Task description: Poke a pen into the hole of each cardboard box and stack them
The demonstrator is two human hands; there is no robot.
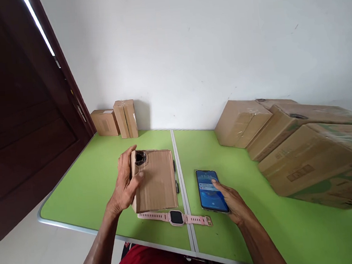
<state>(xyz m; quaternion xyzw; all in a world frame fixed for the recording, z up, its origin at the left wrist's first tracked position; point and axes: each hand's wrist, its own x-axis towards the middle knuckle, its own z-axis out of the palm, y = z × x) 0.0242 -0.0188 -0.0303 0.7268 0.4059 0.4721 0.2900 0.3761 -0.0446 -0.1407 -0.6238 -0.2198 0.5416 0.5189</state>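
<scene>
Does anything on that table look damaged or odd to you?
Yes: the cardboard box held in the left hand has a ragged, dark hole near its far left corner, where the cardboard looks torn.

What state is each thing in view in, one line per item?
Held cardboard box: torn hole at its upper left corner, gripped by the left hand.
Phone: screen lit, face up, gripped by the right hand.
Pink watch: strap unbuckled and stretched out, screen dark.
Tall box at back left: standing upright, looks closed.
Nearest large box at right: visible faces look closed.
Door: open or shut, cannot tell.
</scene>
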